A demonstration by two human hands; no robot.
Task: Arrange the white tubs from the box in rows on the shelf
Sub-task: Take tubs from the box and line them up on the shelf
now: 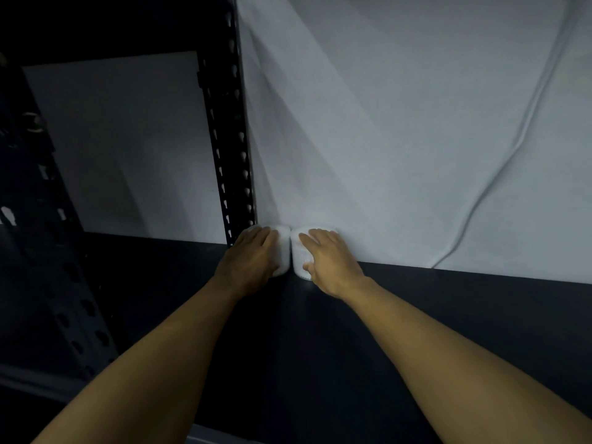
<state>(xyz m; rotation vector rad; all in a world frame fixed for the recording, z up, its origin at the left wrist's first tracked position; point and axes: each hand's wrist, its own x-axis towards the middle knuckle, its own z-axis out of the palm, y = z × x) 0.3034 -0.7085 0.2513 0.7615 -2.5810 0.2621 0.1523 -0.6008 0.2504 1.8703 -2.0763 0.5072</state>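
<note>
Two white tubs stand side by side, touching, at the back of the dark shelf, against the white sheet. My left hand grips the left tub, fingers over its top. My right hand grips the right tub, fingers on top and thumb on its front. The left tub sits right beside the black upright post. The box is not in view.
A black perforated upright post rises just left of the tubs. A white sheet covers the back, with a white cable hanging down it at the right. Another slotted post stands at the near left.
</note>
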